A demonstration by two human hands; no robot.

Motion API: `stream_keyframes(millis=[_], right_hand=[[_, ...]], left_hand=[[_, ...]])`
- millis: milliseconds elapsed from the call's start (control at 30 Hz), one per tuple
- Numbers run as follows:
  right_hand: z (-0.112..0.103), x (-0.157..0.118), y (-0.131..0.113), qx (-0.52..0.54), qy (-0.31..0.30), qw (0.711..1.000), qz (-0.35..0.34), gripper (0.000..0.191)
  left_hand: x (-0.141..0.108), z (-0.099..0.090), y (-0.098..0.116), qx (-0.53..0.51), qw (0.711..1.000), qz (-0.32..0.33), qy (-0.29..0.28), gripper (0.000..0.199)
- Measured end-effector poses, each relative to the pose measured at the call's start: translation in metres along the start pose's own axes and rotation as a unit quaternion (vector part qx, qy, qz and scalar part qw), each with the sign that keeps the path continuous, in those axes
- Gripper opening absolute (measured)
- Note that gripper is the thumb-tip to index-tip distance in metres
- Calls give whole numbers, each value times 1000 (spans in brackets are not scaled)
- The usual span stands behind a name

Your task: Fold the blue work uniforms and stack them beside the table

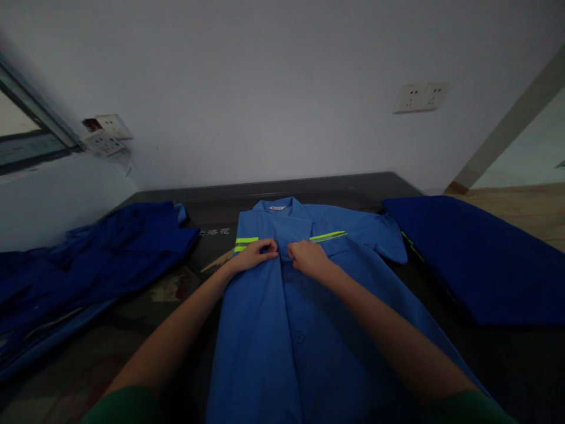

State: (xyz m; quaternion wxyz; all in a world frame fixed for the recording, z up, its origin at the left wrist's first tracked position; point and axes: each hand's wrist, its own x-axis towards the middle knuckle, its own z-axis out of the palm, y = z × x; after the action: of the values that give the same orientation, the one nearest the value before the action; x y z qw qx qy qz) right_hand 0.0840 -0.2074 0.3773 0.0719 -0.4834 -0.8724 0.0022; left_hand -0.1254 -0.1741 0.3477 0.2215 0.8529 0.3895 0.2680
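Observation:
A light blue short-sleeved shirt (326,318) with yellow-green reflective strips lies front up on a dark table (185,194), its collar toward the wall. My left hand (256,254) is at the chest beside the front opening, thumb and fingers curled toward each other on the shirt's edge. Just right of it, across the opening, my right hand (305,257) is closed in a pinch over the placket. What lies between its fingertips is too small to make out. Buttons show on the placket below my hands.
Dark blue clothes (132,247) lie in a loose pile at the left. A folded dark blue garment (481,253) is at the right. Behind the table stands a wall (265,88) with sockets (422,97); a window frame (39,129) is at the upper left.

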Motion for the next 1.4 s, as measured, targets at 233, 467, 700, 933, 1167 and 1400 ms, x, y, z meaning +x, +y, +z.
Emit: stream_keyframes(millis=[233, 467, 700, 933, 1167, 1400], right_hand=[[3, 0, -1, -19, 21, 1000, -6, 29], [4, 0, 2, -15, 6, 1000, -13, 28], [5, 0, 6, -3, -24, 997, -77, 26], [-1, 2, 13, 30, -33, 995, -89, 19], [9, 11, 10, 71, 51, 994, -63, 25], [17, 12, 5, 71, 70, 994, -42, 21]], left_hand=[[0, 0, 1, -17, 1000, 1, -3, 19], [1, 1, -1, -19, 1000, 4, -4, 21], [0, 2, -3, -9, 1000, 3, -1, 19], [-2, 1, -2, -2, 999, 32, 3, 15], [1, 11, -7, 143, 987, 71, 36, 12], [-3, 16, 12, 349, 934, 48, 57, 18]])
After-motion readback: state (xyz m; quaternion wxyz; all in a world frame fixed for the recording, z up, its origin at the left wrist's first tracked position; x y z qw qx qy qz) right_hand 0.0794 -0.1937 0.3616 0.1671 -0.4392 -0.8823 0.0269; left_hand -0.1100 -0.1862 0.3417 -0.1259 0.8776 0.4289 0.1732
